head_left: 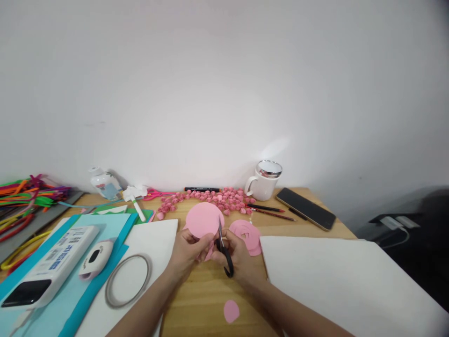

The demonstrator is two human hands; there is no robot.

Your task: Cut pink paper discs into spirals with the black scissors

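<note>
My left hand (191, 248) pinches a pink paper circle (204, 219) by its lower edge, holding it up over the wooden table. In my right hand (238, 255) is a pair of scissors (226, 257) with black handles, its blades upright at the circle's right edge. More pink paper is partly hidden beneath my left fingers. Just right of the scissors lie pink paper spirals (248, 236), stacked. A small pink paper piece (231, 311) rests on the table between my forearms.
Many small rolled pink paper roses (228, 199) lie along the back. Behind on the right stand a white mug (264, 182) and a phone (307, 208), with pencils (273, 214) nearby. White sheets (336, 276) flank my arms. Leftward are a power bank (52, 264), a tape ring (128, 281) and pipe cleaners (31, 194).
</note>
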